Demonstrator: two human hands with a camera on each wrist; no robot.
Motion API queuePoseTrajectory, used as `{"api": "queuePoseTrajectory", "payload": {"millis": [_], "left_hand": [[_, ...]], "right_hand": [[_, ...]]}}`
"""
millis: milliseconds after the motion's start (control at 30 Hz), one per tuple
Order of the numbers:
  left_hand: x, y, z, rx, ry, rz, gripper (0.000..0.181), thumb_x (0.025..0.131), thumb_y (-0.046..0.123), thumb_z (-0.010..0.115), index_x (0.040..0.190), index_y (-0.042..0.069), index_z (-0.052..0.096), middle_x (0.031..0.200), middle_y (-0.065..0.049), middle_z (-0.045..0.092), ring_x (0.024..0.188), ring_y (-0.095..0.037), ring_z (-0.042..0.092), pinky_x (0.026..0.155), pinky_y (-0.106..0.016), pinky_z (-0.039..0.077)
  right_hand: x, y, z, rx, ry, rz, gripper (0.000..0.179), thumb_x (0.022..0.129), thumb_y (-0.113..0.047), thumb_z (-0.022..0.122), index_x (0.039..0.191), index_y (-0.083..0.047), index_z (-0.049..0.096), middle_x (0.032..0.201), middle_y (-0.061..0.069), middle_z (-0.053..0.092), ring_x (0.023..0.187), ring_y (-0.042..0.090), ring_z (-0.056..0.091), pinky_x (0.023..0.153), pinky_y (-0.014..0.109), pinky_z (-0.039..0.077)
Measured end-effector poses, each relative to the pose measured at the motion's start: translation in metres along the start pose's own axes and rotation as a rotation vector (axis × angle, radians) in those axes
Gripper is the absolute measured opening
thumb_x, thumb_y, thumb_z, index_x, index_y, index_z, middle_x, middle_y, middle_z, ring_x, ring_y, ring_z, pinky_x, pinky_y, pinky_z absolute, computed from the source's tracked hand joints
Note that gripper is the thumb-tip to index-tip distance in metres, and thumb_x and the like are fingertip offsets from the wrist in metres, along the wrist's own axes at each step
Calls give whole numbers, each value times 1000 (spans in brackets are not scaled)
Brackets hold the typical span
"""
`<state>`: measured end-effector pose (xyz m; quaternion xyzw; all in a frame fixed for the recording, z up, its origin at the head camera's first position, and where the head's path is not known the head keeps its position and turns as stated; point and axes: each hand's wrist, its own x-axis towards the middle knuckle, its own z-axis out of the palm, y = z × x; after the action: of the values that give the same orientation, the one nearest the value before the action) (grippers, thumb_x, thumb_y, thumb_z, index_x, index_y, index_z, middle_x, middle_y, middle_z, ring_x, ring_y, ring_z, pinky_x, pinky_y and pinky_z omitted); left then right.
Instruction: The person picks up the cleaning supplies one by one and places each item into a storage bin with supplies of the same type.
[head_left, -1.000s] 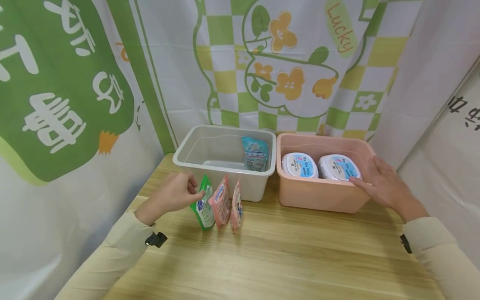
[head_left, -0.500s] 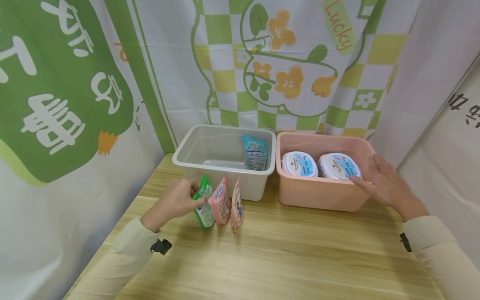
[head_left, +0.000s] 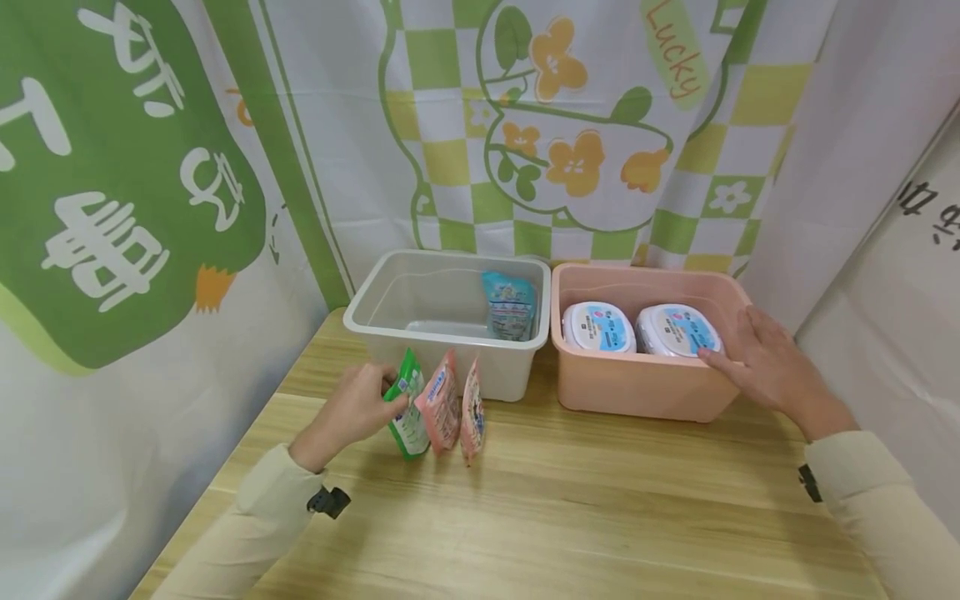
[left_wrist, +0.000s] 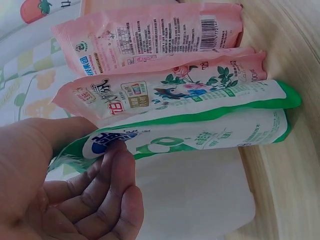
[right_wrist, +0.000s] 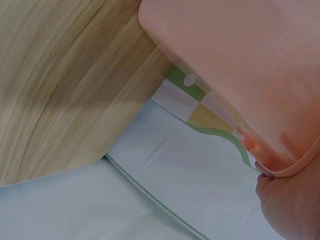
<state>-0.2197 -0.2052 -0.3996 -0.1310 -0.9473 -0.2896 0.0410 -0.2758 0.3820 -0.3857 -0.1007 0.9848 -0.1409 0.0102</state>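
My left hand (head_left: 352,417) pinches the upper edge of a green-and-white pouch (head_left: 408,425) between thumb and fingers. It stands upright on the table; in the left wrist view the pouch (left_wrist: 200,135) shows a blue logo. Right beside it stand a pink pouch (head_left: 442,408) and another pink pouch (head_left: 474,417), one of them printed with roses. My right hand (head_left: 776,375) rests on the right front corner of a pink bin (head_left: 645,387), fingers spread along its rim. The bin's pink wall (right_wrist: 225,50) fills much of the right wrist view.
A grey bin (head_left: 450,337) stands behind the pouches with a blue pouch (head_left: 512,308) inside. Two white-lidded tubs, a left tub (head_left: 598,327) and a right tub (head_left: 678,331), sit in the pink bin. A patterned curtain (head_left: 450,125) closes the back of the wooden table (head_left: 562,517).
My left hand has moved slightly right and closed its thumb and fingers on the top of the green-and-white pouch. The right hand stays on the pink bin's rim.
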Motion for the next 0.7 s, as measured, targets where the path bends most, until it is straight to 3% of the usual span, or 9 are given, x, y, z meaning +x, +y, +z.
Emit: {"api": "queuePoseTrajectory", "payload": {"millis": [233, 467, 700], "left_hand": [[0, 1, -3, -2, -8, -5, 10, 91, 3, 70, 94, -6, 72, 83, -14, 77, 71, -16, 73, 56, -26, 60], [-2, 1, -9, -10, -64, -5, 10, 95, 3, 69, 98, -6, 72, 89, -16, 77, 76, -18, 74, 61, -29, 62], [-5, 6, -21, 33, -77, -8, 9, 97, 4, 70, 100, -5, 71, 90, -14, 77, 76, -17, 72, 62, -31, 62]], "right_hand": [[0, -1, -1, 3, -2, 0, 109, 106, -67, 40, 161, 11, -13, 169, 39, -15, 156, 61, -6, 123, 77, 6], [0, 1, 1, 5, 9, 3, 106, 106, -67, 40, 163, 10, -6, 169, 40, -12, 156, 62, -4, 122, 78, 7], [1, 3, 2, 5, 23, -13, 107, 107, -65, 41, 161, 12, -10, 168, 41, -11, 155, 63, -2, 123, 77, 8]]}}
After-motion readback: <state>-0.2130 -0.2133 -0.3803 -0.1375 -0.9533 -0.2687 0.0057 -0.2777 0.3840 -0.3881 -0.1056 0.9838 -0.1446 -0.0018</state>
